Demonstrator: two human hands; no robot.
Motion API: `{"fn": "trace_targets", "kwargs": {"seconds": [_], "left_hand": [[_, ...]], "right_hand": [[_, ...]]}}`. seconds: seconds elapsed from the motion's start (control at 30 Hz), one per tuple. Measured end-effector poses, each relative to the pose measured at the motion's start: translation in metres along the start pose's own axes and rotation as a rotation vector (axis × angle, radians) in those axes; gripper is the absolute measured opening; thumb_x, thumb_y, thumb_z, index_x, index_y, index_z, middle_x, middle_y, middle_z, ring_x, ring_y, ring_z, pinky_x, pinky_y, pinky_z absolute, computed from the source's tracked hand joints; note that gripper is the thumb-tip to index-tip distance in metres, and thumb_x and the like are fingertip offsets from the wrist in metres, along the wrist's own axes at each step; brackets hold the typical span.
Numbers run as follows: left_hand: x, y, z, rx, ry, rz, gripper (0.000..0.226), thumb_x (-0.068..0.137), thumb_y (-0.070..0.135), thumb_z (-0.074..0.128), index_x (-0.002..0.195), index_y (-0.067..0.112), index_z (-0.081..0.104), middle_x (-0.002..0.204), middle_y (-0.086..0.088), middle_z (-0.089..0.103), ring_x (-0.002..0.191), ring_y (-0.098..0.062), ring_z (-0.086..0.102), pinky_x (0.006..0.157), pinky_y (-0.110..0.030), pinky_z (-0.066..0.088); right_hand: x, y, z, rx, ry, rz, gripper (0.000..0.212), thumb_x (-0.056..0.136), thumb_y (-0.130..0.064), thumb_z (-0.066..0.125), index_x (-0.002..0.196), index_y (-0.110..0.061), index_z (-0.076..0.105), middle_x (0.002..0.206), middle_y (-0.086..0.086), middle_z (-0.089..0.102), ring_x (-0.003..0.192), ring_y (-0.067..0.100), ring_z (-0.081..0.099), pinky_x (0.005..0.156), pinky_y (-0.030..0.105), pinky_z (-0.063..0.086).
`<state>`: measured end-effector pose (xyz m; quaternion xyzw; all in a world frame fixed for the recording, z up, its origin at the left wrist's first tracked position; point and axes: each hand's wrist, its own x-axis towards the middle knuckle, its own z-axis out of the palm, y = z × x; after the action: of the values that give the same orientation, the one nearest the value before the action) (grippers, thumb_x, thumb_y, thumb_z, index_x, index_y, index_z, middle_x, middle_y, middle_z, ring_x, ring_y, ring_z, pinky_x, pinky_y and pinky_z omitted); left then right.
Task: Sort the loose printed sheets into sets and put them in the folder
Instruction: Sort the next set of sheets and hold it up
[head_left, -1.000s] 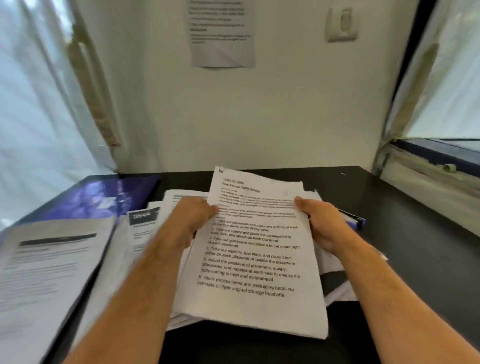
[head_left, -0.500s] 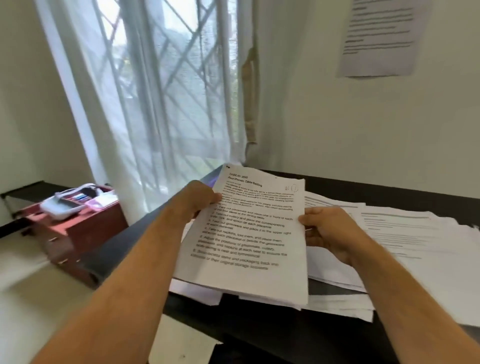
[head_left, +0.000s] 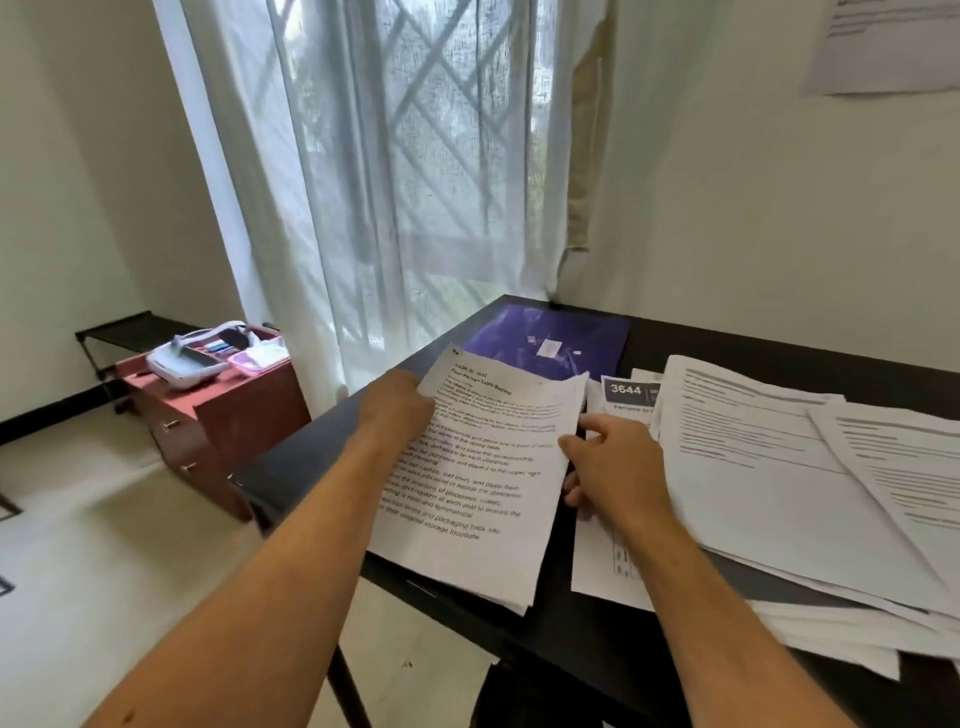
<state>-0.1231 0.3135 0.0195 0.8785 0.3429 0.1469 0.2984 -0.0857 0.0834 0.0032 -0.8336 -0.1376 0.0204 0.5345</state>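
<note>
Item: thin stack of white printed sheets (head_left: 478, 483), top page in black type under a bold two-line heading, upper right corner curled and ragged; lower edge shows several layered pages. Held over the near left corner of the black table (head_left: 566, 639), its bottom edge overhanging the table edge.

Left hand (head_left: 397, 410): closed on the stack's upper left edge, thumb on the top page.
Right hand (head_left: 613, 470): closed on the stack's right edge, fingers behind the sheets.

Glossy purple folder (head_left: 550, 343): flat, closed, at the far left corner of the table, just beyond the stack.

Loose white printed pages (head_left: 769, 483): overlapping spread at right; one sheet with a dark "3644" header (head_left: 628, 392) beside the right hand.

Off table, left: red-brown drawer cabinet (head_left: 228, 415)
</note>
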Motion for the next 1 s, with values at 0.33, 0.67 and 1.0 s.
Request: {"fn": "trace_targets", "kwargs": {"seconds": [0.33,0.67,1.0], "left_hand": [[-0.013,0.01,0.016,0.148,0.149,0.339,0.031,0.093,0.025,0.062,0.124,0.026,0.064,0.125,-0.003,0.058,0.121,-0.024,0.052,0.101,-0.041,0.047],[-0.039,0.046,0.03,0.396,-0.06,0.358,0.023,0.097,0.028,0.055,0.117,0.027,0.067,0.124,0.0,0.066,0.108,-0.019,0.061,0.096,-0.034,0.047],[-0.124,0.183,0.123,0.141,-0.353,0.699,0.026,0.097,0.026,0.061,0.123,0.029,0.065,0.129,0.001,0.063,0.115,-0.018,0.059,0.102,-0.035,0.045]], "right_hand": [[0.002,0.007,0.01,-0.509,0.063,-0.511,0.019,0.093,-0.033,0.063,0.106,-0.025,0.075,0.108,-0.009,0.066,0.1,0.008,0.048,0.087,0.022,0.041],[-0.002,0.005,-0.006,-0.422,0.012,-0.425,0.021,0.096,-0.028,0.061,0.11,-0.023,0.076,0.11,-0.006,0.072,0.103,0.009,0.057,0.091,0.019,0.042],[0.038,0.07,-0.216,-0.631,0.232,-0.018,0.024,0.098,-0.019,0.056,0.115,-0.021,0.073,0.121,0.001,0.07,0.11,0.017,0.062,0.103,0.034,0.044]]}}
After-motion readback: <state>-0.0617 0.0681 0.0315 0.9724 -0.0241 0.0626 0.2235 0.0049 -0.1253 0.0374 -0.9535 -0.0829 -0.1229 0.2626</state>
